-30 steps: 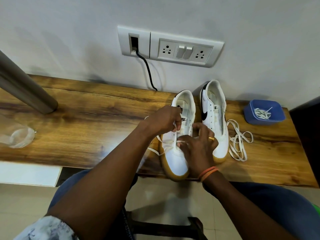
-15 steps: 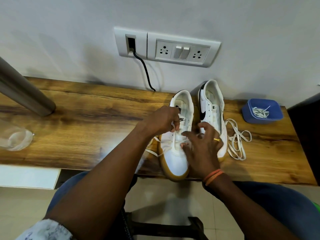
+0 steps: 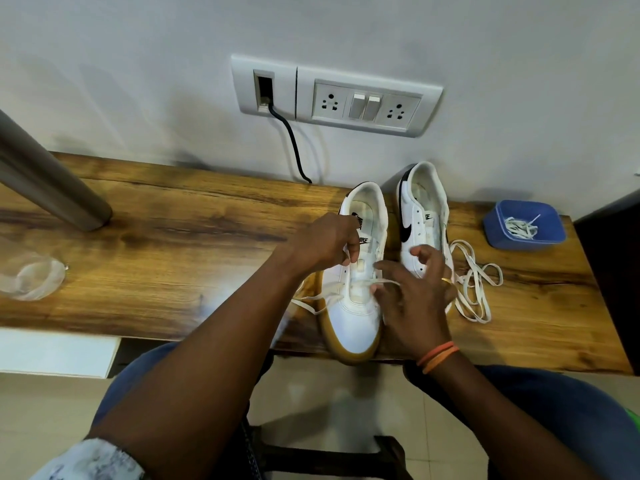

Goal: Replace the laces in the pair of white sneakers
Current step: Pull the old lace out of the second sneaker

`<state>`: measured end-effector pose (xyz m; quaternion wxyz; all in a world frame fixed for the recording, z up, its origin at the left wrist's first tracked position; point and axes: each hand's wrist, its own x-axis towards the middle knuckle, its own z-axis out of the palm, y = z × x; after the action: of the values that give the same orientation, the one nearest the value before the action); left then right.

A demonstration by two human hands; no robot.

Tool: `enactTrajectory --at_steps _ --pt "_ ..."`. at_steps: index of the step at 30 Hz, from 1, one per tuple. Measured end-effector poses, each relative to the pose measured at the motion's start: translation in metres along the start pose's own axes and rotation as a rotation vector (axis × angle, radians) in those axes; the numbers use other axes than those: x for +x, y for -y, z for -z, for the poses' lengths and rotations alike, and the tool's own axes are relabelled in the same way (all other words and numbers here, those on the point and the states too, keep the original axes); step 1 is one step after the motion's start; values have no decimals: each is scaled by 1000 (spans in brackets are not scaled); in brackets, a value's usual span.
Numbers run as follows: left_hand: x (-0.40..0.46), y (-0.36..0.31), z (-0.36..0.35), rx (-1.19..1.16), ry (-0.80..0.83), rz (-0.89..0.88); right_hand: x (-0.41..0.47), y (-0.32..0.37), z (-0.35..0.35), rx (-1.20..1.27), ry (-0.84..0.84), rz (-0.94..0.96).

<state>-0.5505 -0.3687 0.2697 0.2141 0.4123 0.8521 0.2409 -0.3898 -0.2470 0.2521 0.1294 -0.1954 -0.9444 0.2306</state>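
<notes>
Where left hand (image 3: 323,242) curls, lace (image 3: 346,292) grip unclear.

A wooden table (image 3: 180,244) stands against a white wall (image 3: 138,64). On the wall is a white switch panel (image 3: 367,105) with two sockets, and a black cable (image 3: 294,147) hangs from its left part down behind the table. At the far left stands a grey post (image 3: 52,174). Near it lies a clear glass (image 3: 31,277). Below is a tiled floor (image 3: 329,400).

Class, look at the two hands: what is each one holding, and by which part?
The left hand pinches the lace of the near sneaker beside the eyelets. The right hand holds nothing clearly; its fingers are spread over that lace.
</notes>
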Motion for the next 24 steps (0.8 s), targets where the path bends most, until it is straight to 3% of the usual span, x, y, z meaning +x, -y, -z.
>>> enactTrajectory --at_steps 2,5,13,19,21,24 --pt "1 0 -1 17 -5 -3 1 7 -14 -65 58 70" --pt "0 0 -1 20 -5 -11 3 12 -27 -95 108 25" --pt "1 4 -2 -7 7 -1 6 -12 13 85 -61 -139" --pt "3 3 -3 7 1 -1 2 6 -10 -102 94 77" --pt "3 3 -3 10 4 -4 2 10 -23 -158 143 73" --pt "3 7 -2 -1 16 -10 3 7 -24 -72 83 -2"
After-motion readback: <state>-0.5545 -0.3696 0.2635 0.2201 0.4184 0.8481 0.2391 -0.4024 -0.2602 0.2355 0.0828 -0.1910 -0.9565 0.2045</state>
